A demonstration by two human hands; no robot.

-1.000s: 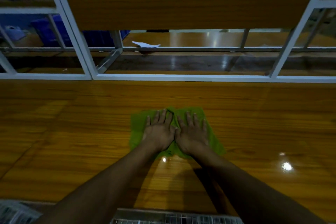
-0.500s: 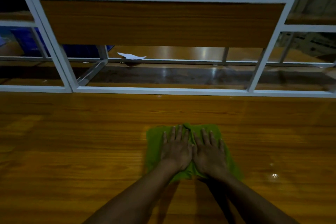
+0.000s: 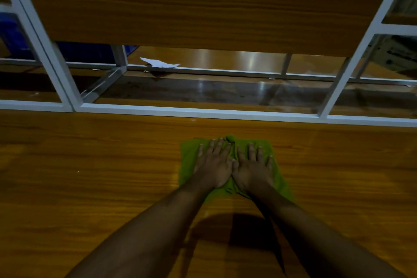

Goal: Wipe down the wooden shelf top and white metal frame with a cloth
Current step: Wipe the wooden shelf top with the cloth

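Observation:
A green cloth (image 3: 189, 158) lies flat on the glossy wooden shelf top (image 3: 90, 176), a short way in front of the white metal frame (image 3: 203, 112). My left hand (image 3: 213, 165) and my right hand (image 3: 253, 168) press palm-down on the cloth, side by side, thumbs touching and fingers spread toward the frame. The hands cover the middle of the cloth. Green edges show on the left, far and right sides.
Behind the frame's low rail are lower wooden shelves with a crumpled white paper scrap (image 3: 159, 63). A wooden panel (image 3: 191, 13) spans the frame above. A blue bin (image 3: 13, 36) stands at the far left. White uprights slant at left and right.
Both hands have pushed the cloth away from me across the wood, closer to the frame's rail. The view has shifted, so the cloth sits further right.

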